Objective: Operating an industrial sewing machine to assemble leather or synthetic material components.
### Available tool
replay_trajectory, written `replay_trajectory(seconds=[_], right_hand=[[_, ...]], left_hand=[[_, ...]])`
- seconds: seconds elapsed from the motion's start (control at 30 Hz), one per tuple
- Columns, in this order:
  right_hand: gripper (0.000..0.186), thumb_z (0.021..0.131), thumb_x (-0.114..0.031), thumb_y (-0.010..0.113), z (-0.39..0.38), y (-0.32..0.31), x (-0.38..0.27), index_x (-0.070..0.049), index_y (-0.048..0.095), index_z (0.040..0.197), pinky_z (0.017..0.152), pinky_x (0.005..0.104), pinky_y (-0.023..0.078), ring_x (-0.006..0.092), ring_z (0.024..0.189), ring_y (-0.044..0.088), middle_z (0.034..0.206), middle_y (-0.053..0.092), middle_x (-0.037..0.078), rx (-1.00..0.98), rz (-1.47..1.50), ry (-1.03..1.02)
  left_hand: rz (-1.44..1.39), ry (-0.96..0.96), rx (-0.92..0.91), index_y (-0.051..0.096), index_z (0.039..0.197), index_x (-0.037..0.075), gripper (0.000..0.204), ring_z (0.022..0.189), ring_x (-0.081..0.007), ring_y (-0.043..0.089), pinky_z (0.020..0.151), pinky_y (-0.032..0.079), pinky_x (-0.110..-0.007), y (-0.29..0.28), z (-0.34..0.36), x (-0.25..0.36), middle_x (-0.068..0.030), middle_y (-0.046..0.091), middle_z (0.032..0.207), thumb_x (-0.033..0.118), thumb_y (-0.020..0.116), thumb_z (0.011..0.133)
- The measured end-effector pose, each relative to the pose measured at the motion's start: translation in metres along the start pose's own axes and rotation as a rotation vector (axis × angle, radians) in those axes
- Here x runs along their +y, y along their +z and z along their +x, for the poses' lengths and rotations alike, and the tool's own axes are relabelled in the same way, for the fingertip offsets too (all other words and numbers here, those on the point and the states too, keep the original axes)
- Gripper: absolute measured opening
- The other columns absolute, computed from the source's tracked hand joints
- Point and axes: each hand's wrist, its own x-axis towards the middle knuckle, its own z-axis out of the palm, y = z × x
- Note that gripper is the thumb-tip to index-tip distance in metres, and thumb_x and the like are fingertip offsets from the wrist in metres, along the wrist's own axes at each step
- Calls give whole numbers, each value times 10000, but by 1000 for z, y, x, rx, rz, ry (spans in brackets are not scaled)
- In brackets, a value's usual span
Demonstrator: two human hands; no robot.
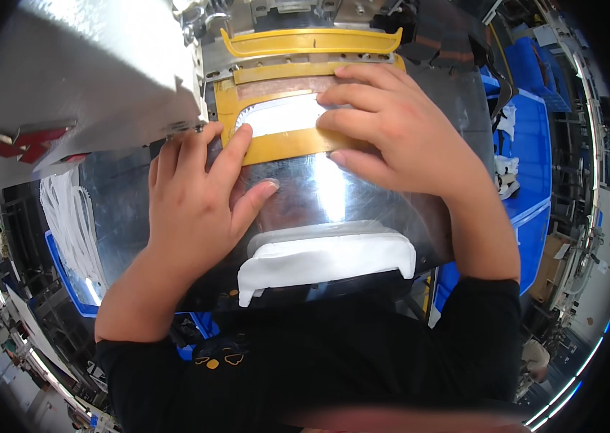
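A yellow template frame (276, 149) lies flat under the sewing machine's working side, with a white fabric piece (276, 117) showing in its opening. My left hand (200, 187) is open, its index fingertip on the frame's left end and its thumb stretched out over the shiny table. The other left fingertips reach close to the machine head. Across the frame's right part rests my right hand (398, 123), open with fingers apart. Its fingers cover the right end of the white fabric. A curved yellow bar (312, 43) sits beyond the frame, touched by neither hand.
The large white machine head (81, 79) fills the upper left. White shaped fabric pieces (326, 260) lie at the table's near edge. A bundle of white strips (70, 224) hangs at the left, by a blue bin (67, 278). Blue bins (532, 187) with white pieces stand at the right.
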Motion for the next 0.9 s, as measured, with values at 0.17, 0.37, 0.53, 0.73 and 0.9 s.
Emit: replay_trajectory(seconds=[0.17,0.37,0.53,0.73,0.9], right_hand=[[300,878,-244,825,0,5,2,-91,720,1114,1174,508,453,340,1355,600,1303,733,86,32,40,-19],[338,905,-244,816,-7,8,8,-95,732,1196,1215,519,432,342,1420,570,1397,725,81,27,-62,-10],[369,908,-275,829,-13,10,3,-98,734,1219,1230,524,423,349,1439,559,1421,711,98,57,-53,-9],[394,899,-306,850,-14,6,-9,-97,740,1214,1192,508,452,362,1409,578,1389,713,115,105,1,-35],[405,891,-334,867,-11,0,-26,-69,759,1177,1106,486,509,368,1286,646,1312,730,130,106,261,-105]], left_hand=[[-7,5,45,733,1358,65,591,1160,-373,604,1053,482,-483,2,0,-1,-152,632,1287,425,848,903],[-434,157,-48,755,1019,88,342,972,-301,638,916,480,-430,-14,1,-5,-71,681,1034,369,880,868],[-620,353,-214,723,895,103,286,890,-285,611,833,462,-395,-16,-2,5,-50,633,878,281,929,809],[-566,389,-81,698,879,92,248,842,-287,603,794,474,-405,-9,-4,10,-59,598,854,239,895,845],[-516,403,-3,688,863,83,273,833,-287,608,792,484,-411,-6,-5,14,-58,594,840,269,888,853]])
